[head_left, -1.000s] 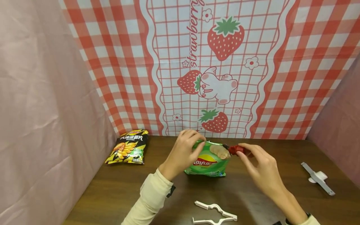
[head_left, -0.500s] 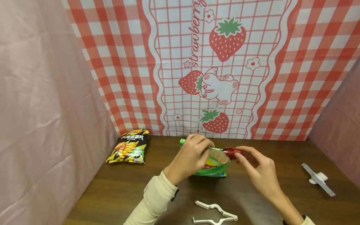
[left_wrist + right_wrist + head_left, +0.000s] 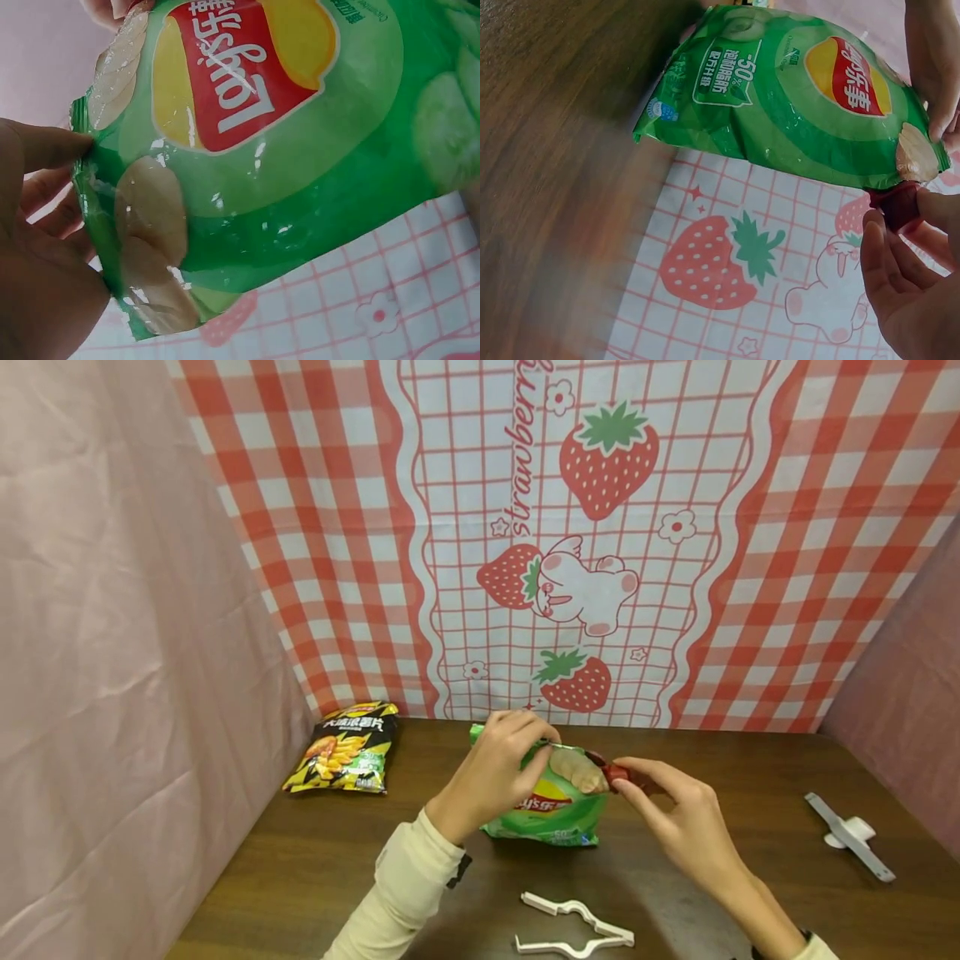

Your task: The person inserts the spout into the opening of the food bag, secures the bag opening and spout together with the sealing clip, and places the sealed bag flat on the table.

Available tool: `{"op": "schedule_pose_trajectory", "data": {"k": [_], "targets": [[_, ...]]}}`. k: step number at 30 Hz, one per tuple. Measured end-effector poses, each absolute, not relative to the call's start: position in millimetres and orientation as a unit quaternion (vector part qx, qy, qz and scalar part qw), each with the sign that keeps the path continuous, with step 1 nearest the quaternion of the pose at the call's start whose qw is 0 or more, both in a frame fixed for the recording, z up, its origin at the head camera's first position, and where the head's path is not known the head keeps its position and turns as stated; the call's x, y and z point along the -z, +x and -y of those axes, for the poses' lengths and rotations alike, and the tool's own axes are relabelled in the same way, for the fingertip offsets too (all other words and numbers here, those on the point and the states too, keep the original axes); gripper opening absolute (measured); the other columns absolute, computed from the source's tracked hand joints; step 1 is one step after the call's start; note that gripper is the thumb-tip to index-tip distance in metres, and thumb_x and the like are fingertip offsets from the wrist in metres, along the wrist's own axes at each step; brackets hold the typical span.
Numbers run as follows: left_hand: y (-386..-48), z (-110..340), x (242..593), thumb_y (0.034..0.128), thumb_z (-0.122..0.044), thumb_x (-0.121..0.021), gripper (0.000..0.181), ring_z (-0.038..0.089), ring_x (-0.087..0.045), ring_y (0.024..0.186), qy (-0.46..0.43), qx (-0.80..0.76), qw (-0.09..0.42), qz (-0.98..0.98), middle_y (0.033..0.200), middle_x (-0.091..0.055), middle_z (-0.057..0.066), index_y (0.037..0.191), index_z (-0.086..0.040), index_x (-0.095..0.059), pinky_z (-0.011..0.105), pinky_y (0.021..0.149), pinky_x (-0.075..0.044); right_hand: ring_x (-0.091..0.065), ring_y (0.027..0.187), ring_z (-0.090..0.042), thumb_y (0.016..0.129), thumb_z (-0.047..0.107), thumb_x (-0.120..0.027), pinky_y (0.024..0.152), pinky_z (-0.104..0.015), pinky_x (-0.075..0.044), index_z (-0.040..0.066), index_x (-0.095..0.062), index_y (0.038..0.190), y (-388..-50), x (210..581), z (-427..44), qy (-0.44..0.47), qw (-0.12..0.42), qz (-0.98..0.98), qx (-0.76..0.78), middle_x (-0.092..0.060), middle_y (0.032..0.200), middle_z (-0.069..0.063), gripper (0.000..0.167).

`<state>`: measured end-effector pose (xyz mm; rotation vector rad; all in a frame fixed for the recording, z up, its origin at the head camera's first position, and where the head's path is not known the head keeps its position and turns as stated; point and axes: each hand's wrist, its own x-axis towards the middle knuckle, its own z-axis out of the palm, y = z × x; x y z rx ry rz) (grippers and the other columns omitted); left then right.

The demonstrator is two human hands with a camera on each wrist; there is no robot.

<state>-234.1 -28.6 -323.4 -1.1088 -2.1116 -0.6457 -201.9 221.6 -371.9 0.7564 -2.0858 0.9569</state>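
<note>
A green Lay's chip bag (image 3: 543, 822) is held up over the table, its top edge raised. My left hand (image 3: 491, 772) pinches that edge; in the left wrist view its thumb and fingers lie on either side of the crimped strip of the bag (image 3: 285, 187). At the bag's top right corner, my right hand (image 3: 682, 822) grips a small red clip (image 3: 617, 773) between thumb and fingers. The right wrist view shows the red clip (image 3: 900, 206) against the corner of the bag; how far its arms reach over the edge is hidden.
A black and yellow chip bag (image 3: 345, 752) lies at the back left of the brown table (image 3: 300, 877). In front sits a white opened clip (image 3: 600, 933). Toward the right is a grey bar clip with a white knob (image 3: 850, 835). A checked strawberry cloth (image 3: 360, 527) hangs behind.
My left hand moved right and then back left along the bag's top edge. My right hand brought the red clip left to the bag's corner. The bag tilted and shifted slightly.
</note>
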Motion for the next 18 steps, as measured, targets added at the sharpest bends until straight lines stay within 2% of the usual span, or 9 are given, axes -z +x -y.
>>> {"op": "schedule_pose_trajectory", "data": {"k": [4, 7, 9, 12, 18], "targets": [[-229, 23, 322, 0.0886, -0.010, -0.071, 0.024, 0.017, -0.061, 0.099, -0.419, 0.169, 0.346, 0.822, 0.106, -0.068, 0.000, 0.112, -0.011, -0.067, 0.040, 0.095, -0.043, -0.064, 0.087, -0.003, 0.076, -0.011, -0.079, 0.076, -0.014, -0.049, 0.010, -0.073, 0.113, -202, 373, -221, 0.310, 0.360, 0.796, -0.376, -0.072, 0.102, 0.003, 0.043], [-225, 17, 324, 0.0869, -0.020, -0.074, 0.040, 0.017, -0.059, 0.098, -0.417, 0.118, 0.350, 0.830, 0.112, -0.068, 0.000, 0.124, -0.010, -0.064, 0.040, 0.098, -0.040, -0.064, 0.088, -0.004, 0.075, -0.012, -0.079, 0.077, -0.014, -0.050, 0.010, -0.073, 0.113, -201, 374, -219, 0.320, 0.363, 0.791, -0.374, -0.072, 0.102, 0.003, 0.045], [-223, 13, 326, 0.0876, -0.026, -0.074, 0.043, 0.016, -0.058, 0.097, -0.414, 0.102, 0.352, 0.833, 0.111, -0.069, 0.000, 0.126, -0.010, -0.063, 0.039, 0.098, -0.040, -0.065, 0.088, -0.005, 0.075, -0.012, -0.079, 0.077, -0.014, -0.050, 0.009, -0.072, 0.113, -201, 375, -219, 0.323, 0.360, 0.791, -0.375, -0.072, 0.102, 0.002, 0.044], [-222, 9, 331, 0.0906, -0.029, -0.073, 0.035, 0.015, -0.058, 0.093, -0.408, 0.101, 0.353, 0.836, 0.104, -0.068, -0.003, 0.120, -0.012, -0.067, 0.039, 0.096, -0.041, -0.065, 0.088, -0.004, 0.076, -0.011, -0.079, 0.077, -0.014, -0.050, 0.009, -0.072, 0.113, -200, 374, -218, 0.320, 0.349, 0.795, -0.380, -0.072, 0.102, 0.003, 0.043], [-224, 10, 334, 0.0910, -0.023, -0.073, 0.010, 0.013, -0.054, 0.085, -0.412, 0.136, 0.343, 0.833, 0.091, -0.062, -0.006, 0.099, -0.018, -0.071, 0.038, 0.089, -0.041, -0.064, 0.085, -0.004, 0.075, -0.010, -0.080, 0.073, -0.015, -0.050, 0.010, -0.073, 0.112, -198, 372, -217, 0.327, 0.353, 0.797, -0.365, -0.072, 0.101, 0.005, 0.043]]}}
